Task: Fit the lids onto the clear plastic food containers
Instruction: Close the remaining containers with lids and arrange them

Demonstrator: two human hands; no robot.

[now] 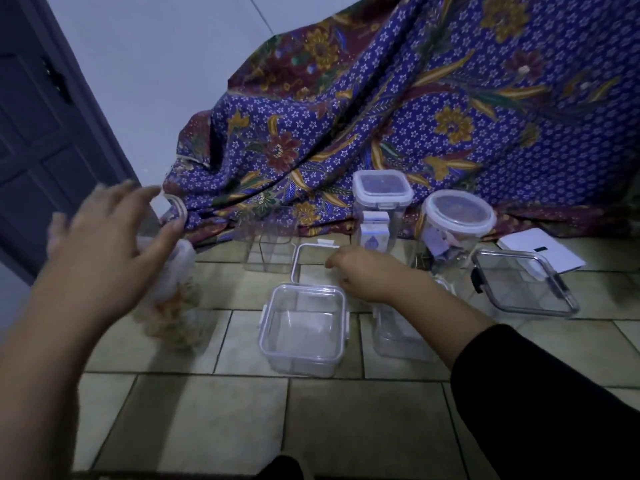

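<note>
Pinching the lid (313, 263) by its right edge with the right hand (367, 277), just far of the open container (304, 327), left hand (110, 244) spread open.

left hand (114, 244) motion-blurred | jar (173, 303) under it smeared, contents unreadable | right hand (367, 275) fingertips tucked from sight at lid (298, 261) | container (398, 341) half-hidden beneath right forearm
</note>
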